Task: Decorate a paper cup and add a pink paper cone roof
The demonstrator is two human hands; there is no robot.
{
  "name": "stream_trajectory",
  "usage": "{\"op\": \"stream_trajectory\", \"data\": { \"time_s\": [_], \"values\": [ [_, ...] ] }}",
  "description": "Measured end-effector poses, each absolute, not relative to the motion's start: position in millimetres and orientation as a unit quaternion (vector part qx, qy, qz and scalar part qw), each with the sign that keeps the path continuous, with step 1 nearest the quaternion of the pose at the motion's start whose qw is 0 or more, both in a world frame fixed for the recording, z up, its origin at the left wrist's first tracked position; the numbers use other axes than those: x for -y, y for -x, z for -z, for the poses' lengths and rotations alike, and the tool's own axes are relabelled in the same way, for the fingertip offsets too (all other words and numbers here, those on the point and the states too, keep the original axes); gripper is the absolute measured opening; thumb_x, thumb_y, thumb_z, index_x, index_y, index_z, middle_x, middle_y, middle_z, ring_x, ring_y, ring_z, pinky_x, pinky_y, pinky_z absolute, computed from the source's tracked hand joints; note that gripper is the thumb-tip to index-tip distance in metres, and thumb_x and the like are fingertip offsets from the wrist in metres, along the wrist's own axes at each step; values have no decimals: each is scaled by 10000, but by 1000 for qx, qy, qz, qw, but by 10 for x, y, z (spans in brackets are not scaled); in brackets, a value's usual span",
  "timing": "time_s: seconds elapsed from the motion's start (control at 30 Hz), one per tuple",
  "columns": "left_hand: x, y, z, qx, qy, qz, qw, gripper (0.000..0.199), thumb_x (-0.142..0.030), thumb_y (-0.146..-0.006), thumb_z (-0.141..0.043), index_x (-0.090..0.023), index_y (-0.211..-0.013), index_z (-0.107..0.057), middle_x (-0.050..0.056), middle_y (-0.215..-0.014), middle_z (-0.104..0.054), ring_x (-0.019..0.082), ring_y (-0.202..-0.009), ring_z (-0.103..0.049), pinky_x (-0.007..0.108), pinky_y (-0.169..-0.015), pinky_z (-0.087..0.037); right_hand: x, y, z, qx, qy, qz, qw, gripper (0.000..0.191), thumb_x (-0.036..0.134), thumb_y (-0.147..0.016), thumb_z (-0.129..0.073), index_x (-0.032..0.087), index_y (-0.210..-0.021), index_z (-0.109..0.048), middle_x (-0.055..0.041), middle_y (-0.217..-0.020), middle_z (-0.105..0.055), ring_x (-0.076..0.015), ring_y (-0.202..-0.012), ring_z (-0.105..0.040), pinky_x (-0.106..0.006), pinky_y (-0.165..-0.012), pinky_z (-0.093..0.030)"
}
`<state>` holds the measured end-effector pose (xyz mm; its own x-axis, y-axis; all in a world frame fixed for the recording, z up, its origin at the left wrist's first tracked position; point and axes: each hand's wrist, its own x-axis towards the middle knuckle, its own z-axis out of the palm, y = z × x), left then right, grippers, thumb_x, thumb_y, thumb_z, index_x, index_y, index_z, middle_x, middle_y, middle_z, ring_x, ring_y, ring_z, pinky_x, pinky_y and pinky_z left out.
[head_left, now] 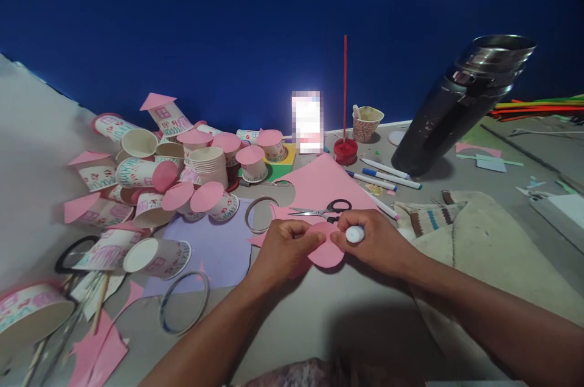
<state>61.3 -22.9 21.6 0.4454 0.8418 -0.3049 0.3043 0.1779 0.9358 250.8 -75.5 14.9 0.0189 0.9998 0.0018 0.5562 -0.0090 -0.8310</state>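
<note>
A pink paper circle is pinched between thumb and fingers of my left hand at its left side. My right hand grips the circle's right edge and also has a tube with a white end tucked in its fingers; whether it is glue or a pen I cannot tell. Just beyond my hands, black-handled scissors lie on a cut pink sheet. More pink paper shows under my left hand, partly hidden.
Decorated paper cups, several with pink paper tops, crowd the left. Tape rings lie on and near a purple sheet. Markers, a dark flask, a beige cloth and a lit phone stand or lie beyond.
</note>
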Motion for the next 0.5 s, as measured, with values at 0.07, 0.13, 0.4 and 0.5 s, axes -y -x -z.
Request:
{"op": "stream_trajectory", "data": {
  "time_s": [0.07,0.13,0.4,0.5],
  "values": [
    [227,-607,-214,-482,-609,-221,590,416,-459,-732,-787,-140,-518,-629,-25,-534,-416,92,-553,-328,243,-504,-219,758,-2508,-146,617,631,-334,330,277,390,-810,-637,230,-610,-532,32,-579,-554,-145,-578,-474,-270,-556,-336],
    [231,-605,-206,-485,-612,-218,586,400,-436,-748,-769,-140,-516,-633,-27,-521,-398,93,-551,-317,248,-504,-204,759,-2508,-137,618,631,-337,326,278,397,-820,-629,230,-617,-541,28,-588,-564,-148,-586,-481,-272,-561,-337],
    [275,-659,-196,-459,-583,-244,625,249,-384,-730,-774,-140,-759,-814,20,-622,-643,117,-549,-458,242,-510,-319,749,-2527,-99,626,636,-326,311,196,305,-790,-639,224,-629,-564,25,-600,-600,-154,-604,-514,-281,-580,-341],
    [278,-661,-201,-467,-606,-252,593,245,-367,-764,-741,-140,-733,-828,23,-604,-638,118,-556,-448,239,-502,-311,750,-2534,-103,623,629,-350,305,169,323,-798,-681,220,-682,-616,18,-648,-634,-164,-644,-548,-278,-597,-361]
  ]
}}
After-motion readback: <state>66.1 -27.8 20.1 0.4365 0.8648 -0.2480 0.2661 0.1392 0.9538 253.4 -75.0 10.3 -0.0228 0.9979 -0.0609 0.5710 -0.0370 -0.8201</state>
